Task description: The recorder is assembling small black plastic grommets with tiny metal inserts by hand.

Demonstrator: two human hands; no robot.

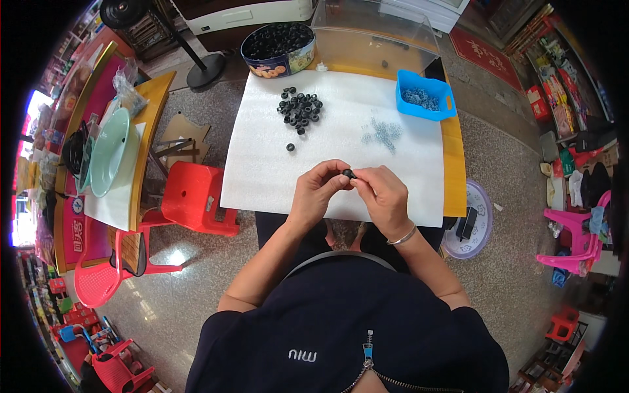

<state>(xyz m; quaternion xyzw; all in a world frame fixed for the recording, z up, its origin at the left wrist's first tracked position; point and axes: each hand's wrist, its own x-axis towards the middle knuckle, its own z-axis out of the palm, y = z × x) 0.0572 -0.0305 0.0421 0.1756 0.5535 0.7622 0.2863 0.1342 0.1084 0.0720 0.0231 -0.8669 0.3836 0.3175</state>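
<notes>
Above the near edge of the white sheet, my left hand pinches a small round black part between thumb and fingertips. My right hand meets it there, its thumb and forefinger closed at the part's right side; whether a tiny piece is between them is too small to tell. A loose pile of similar black ring-shaped parts lies ahead to the left, with one single black part nearer me. Ahead to the right, tiny bluish pieces are spread on the sheet.
A blue plastic basket of tiny bluish pieces stands at the far right. An oval tin full of black parts is at the far left, beside a clear plastic box. A red stool stands left of the table, a round basin right.
</notes>
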